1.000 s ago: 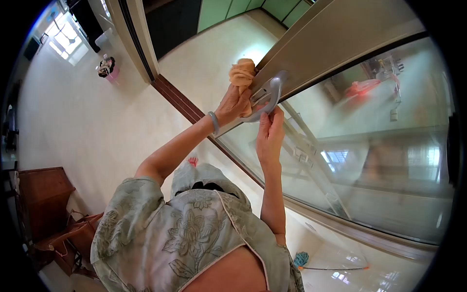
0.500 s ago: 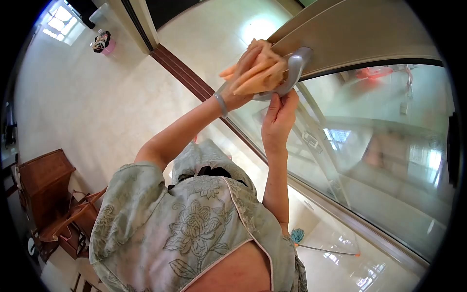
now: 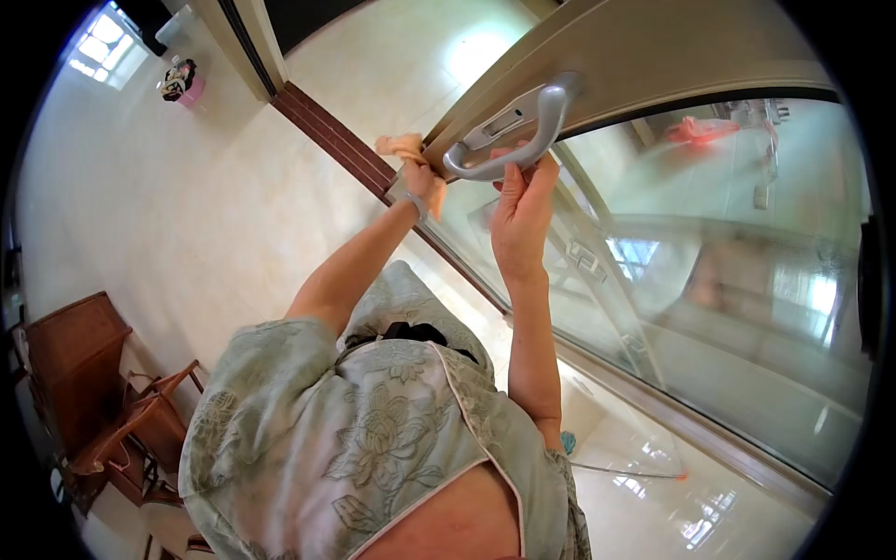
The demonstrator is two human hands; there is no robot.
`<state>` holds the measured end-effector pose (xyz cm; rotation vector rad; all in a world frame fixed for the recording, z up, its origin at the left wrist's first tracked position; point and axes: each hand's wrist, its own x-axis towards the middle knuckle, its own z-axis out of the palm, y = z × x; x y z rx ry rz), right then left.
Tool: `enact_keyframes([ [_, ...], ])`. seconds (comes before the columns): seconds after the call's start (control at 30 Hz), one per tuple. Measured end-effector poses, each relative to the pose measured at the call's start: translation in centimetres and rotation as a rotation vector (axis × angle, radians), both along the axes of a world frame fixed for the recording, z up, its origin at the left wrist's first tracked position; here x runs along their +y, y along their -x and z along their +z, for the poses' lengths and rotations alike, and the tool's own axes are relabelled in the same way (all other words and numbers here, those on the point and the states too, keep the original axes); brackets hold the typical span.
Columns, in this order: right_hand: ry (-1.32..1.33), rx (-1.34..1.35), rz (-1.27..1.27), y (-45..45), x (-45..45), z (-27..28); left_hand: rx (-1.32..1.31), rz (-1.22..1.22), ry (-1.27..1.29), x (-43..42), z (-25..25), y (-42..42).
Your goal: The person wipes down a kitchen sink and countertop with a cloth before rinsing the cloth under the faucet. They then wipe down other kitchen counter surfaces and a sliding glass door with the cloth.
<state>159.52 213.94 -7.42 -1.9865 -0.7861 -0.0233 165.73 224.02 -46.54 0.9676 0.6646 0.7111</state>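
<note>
A silver curved handle (image 3: 553,117) is mounted on the beige frame of a sliding glass door (image 3: 691,51). My right hand (image 3: 525,210) is closed round the underside of this handle, thumb in front. My left hand (image 3: 422,183) grips an orange cloth (image 3: 401,147) at the door's leading edge, below and left of the handle. Part of the cloth bunches above the fingers and part hangs along the frame. A bracelet circles my left wrist. The left fingers are partly hidden by the cloth.
A dark red floor track (image 3: 327,135) runs diagonally beside the door. Brown wooden furniture (image 3: 79,355) stands at the left. A pink container (image 3: 189,91) sits on the floor at the upper left. Behind the glass, a red item (image 3: 702,131) shows. A teal mop head (image 3: 567,441) lies low right.
My left hand and the cloth have moved from beside the handle, down and left to the door's edge, uncovering the lock plate. My right hand stays on the handle.
</note>
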Motion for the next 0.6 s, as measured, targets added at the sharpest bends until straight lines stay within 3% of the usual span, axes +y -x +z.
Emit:
enact_keyframes([
  [0.03, 0.001, -0.003, 0.01, -0.1, 0.0, 0.0, 0.117, -0.105, 0.347, 0.6, -2.1, -0.3],
  [0.07, -0.002, -0.002, 0.021, -0.1, -0.1, 0.0, 0.27, -0.012, 0.789, 0.9, 4.7, 0.6],
  [0.1, -0.002, 0.001, 0.031, -0.2, -0.3, 0.0, 0.265, -0.005, 0.796, -0.1, 7.3, 1.2],
  [0.17, -0.001, -0.026, 0.044, -0.3, -0.4, 0.0, 0.007, -0.237, 0.745, -2.0, 10.2, 2.1],
  [0.2, -0.008, -0.049, 0.052, -0.3, -0.4, 0.0, -0.12, -0.348, 0.71, -3.1, 12.4, 2.6],
  [0.27, -0.011, -0.011, 0.061, -0.4, -0.5, 0.1, -0.275, -0.049, -0.092, -7.8, 21.6, 3.6],
  [0.37, -0.009, 0.035, 0.06, -0.4, -0.5, 0.3, -0.335, 0.033, -0.074, -10.6, 29.6, 5.1],
  [0.43, -0.102, 0.129, 0.059, -0.1, -0.3, 0.8, -0.323, 0.039, -0.242, -11.4, 31.6, 6.2],
  [0.47, -0.023, 0.093, 0.063, -0.2, -0.6, 1.2, -0.312, 0.037, -0.338, -11.6, 32.0, 6.7],
  [0.6, 0.037, -0.011, 0.067, 0.7, -1.9, 1.3, -0.209, -0.028, -0.615, -11.9, 29.2, 7.7],
])
